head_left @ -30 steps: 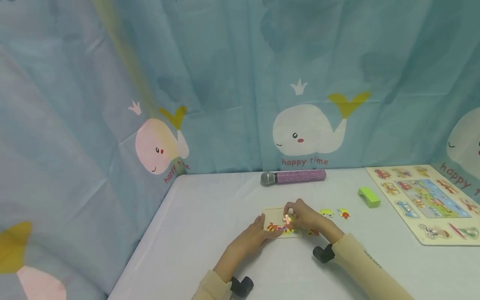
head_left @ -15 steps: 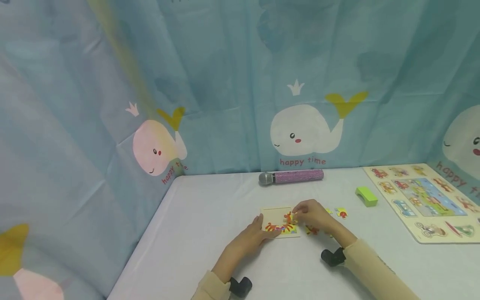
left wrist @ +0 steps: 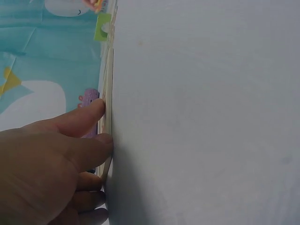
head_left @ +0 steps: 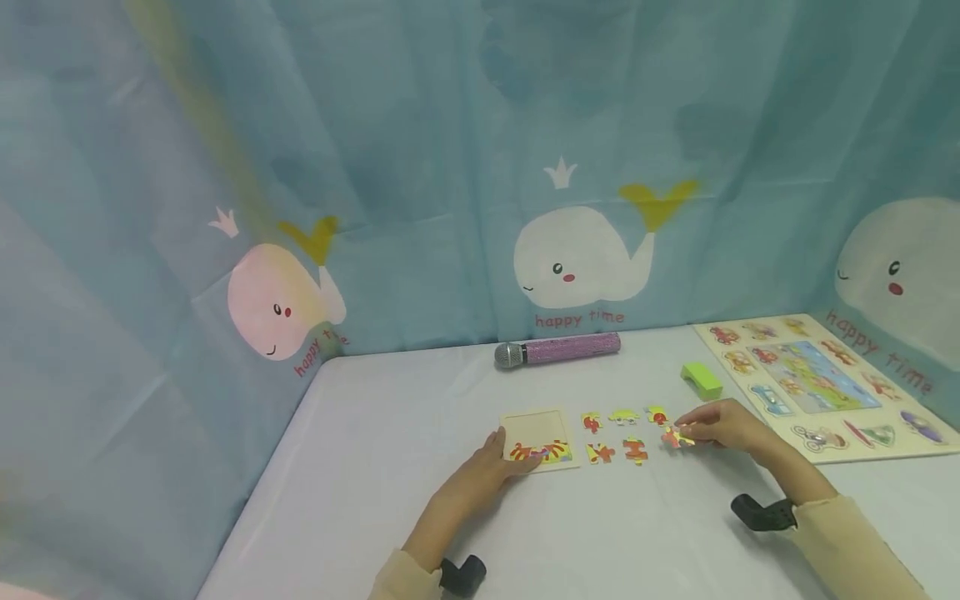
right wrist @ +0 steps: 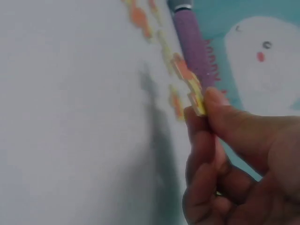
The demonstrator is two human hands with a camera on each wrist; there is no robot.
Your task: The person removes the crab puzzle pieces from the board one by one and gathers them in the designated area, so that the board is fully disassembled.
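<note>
My left hand (head_left: pixel 483 468) holds the near left corner of a small square wooden puzzle board (head_left: pixel 534 427), its thumb lying along the near edge. Joined orange-and-yellow pieces (head_left: pixel 542 452) fill the near strip of that board; bare wood shows behind them. In the left wrist view the board (left wrist: pixel 109 84) appears edge-on at the fingertips. Farther right, my right hand (head_left: pixel 726 423) pinches an orange-and-yellow jigsaw piece (head_left: pixel 673 437) between thumb and fingers. The right wrist view shows this piece (right wrist: pixel 183 70) just off the white tabletop. Several loose pieces (head_left: pixel 635 451) lie between the hands.
A purple microphone (head_left: pixel 572 348) lies at the back by the whale-print curtain (head_left: pixel 420 167). Beyond the right hand are a green arch block (head_left: pixel 702 381) and a large picture puzzle board (head_left: pixel 896 446). Both wrists carry black mounts (head_left: pixel 761 512).
My right hand has left the small board and moved right, carrying the jigsaw piece past the loose ones. The left hand stays on the board. The head view has turned slightly right.
</note>
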